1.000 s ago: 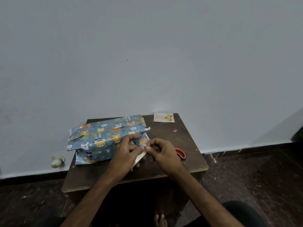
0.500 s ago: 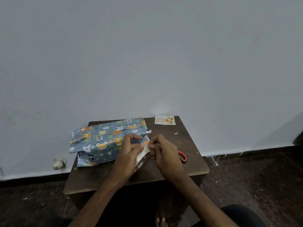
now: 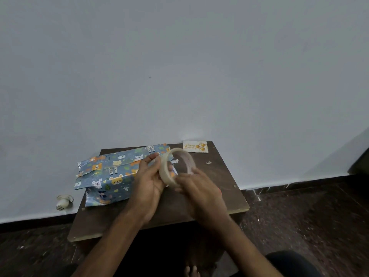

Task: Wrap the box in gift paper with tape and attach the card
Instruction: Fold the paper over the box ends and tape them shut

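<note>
Both hands have lifted from the box's right end, now raising one tape roll (image 3: 164, 172) over that end. The left hand (image 3: 147, 182) grips the roll's rim, fingers curled round it. The right hand (image 3: 199, 188), blurred, meets its lower rim; I cannot tell its grip. One box (image 3: 111, 172) in blue animal paper lies on one brown surface (image 3: 219, 186). One card (image 3: 195, 146) sits behind the box's right end. Beyond are a dark floor (image 3: 299, 216) and a pale wall (image 3: 179, 76).

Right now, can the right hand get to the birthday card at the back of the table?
Probably yes: only bare table lies between the right hand and the card, but it holds the tape roll with the left hand.
</note>
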